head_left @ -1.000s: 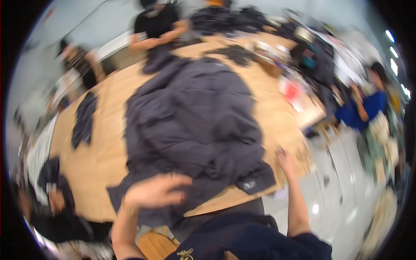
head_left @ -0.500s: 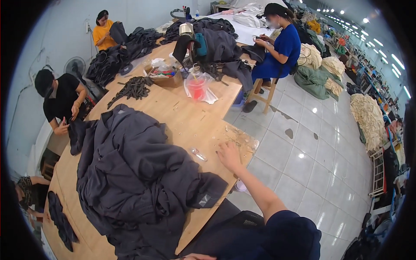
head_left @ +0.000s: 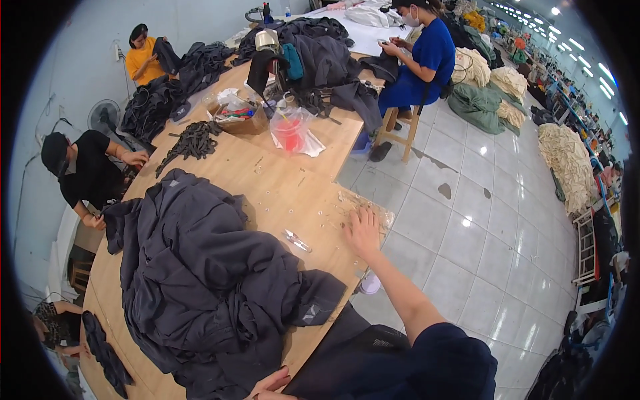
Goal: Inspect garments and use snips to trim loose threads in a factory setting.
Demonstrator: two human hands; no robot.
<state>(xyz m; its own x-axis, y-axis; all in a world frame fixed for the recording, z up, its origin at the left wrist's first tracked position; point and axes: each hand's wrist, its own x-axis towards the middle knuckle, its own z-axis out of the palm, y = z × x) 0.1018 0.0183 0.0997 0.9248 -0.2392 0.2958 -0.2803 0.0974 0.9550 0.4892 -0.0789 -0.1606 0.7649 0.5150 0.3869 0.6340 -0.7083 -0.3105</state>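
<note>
My right hand (head_left: 363, 231) lies flat with its fingers spread on the wooden table's right corner, among thread scraps and small bits. To its left lies a pair of thread snips (head_left: 297, 241), which nothing touches. My left hand (head_left: 269, 385) shows only in part at the lower edge, fingers apart, beside the table edge and the dark grey garments. Those garments (head_left: 207, 267) form a large heap in front of me. One garment end with a pale mark (head_left: 312, 312) hangs toward the table's near edge.
Beyond the heap are a bundle of dark straps (head_left: 189, 143), a cardboard box of supplies (head_left: 248, 124), a red container in a plastic bag (head_left: 291, 135) and a press machine (head_left: 268, 53). Co-workers handle garments at the left and far side; one sits on a wooden stool (head_left: 400, 137).
My right hand has shifted slightly at the table corner. My left hand has come further into view at the lower edge. A co-worker at the left has moved their hands apart.
</note>
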